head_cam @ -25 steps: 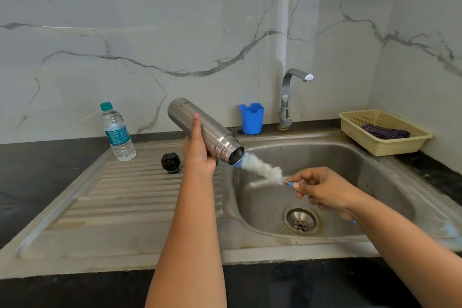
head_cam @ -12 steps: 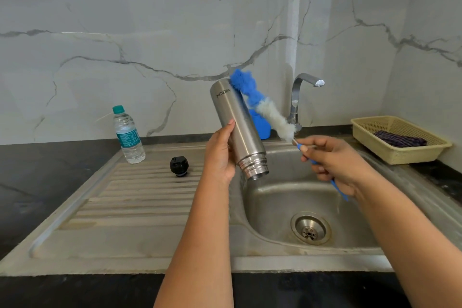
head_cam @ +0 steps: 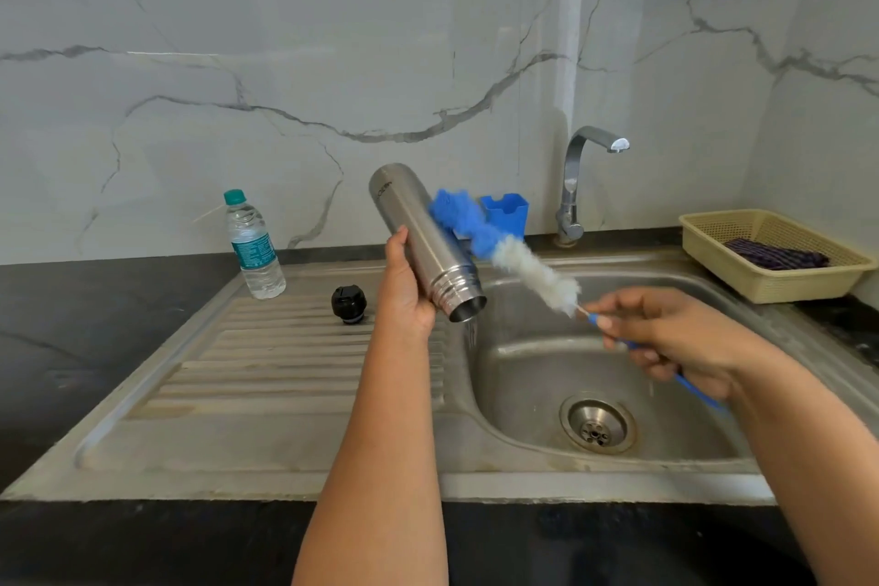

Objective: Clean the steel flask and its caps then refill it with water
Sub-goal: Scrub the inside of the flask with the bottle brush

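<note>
Fingers [head_cam: 618,324] of right hand [head_cam: 675,343] are curled round thin blue handle of fluffy bottle brush [head_cam: 504,252]. Smooth cylindrical steel flask [head_cam: 423,243] is gripped by left hand [head_cam: 404,295], tilted mouth-down over sink [head_cam: 523,362] basin, water dribbling out. Black cap [head_cam: 348,304] is seen on ribbed drainboard.

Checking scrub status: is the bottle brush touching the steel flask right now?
Cannot tell. In the head view the bottle brush is out of the steel flask, whose mouth drips into the sink; its blue tip overlaps the flask's side, so no gap or contact shows.
</note>
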A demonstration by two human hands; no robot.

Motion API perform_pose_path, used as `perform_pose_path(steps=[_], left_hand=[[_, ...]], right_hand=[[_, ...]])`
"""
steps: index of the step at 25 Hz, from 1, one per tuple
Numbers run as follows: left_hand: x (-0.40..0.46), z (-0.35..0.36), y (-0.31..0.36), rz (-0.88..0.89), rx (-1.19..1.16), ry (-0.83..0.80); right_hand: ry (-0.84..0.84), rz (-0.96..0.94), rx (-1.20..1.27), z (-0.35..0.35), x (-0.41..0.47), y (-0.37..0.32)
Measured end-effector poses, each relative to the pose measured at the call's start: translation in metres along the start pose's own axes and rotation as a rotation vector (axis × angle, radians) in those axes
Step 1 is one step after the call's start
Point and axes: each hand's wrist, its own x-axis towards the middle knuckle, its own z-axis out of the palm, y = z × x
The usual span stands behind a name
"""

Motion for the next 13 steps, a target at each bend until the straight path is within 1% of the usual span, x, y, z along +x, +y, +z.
perform_pose_path(steps=[2,4,7,10,12,13], left_hand=[[-0.005,0.011,-0.008,-0.019,0.055,-0.033],[-0.008,0.017,-0.009,-0.022,0.047,-0.054],[-0.004,0.009,-0.004,0.006,-0.043,-0.018],[-0.004,0.000,0.001,0.045,-0.036,0.023],[-0.007,0.002,0.001,0.025,0.007,-0.012],[-0.009,0.005,-0.002,-0.001,0.050,-0.033]], right_hand=[[0.071,-0.067,0.019,0.013,0.023,-0.015],[0.101,-0.093,0.033,0.021,0.034,-0.024],[0.002,-0.033,0.018,0.012,0.013,-0.003],[-0.109,0.079,0.067,-0.012,-0.022,0.025],[-0.103,0.112,0.100,-0.021,-0.026,0.026],[-0.080,0.099,0.098,-0.020,-0.021,0.021]])
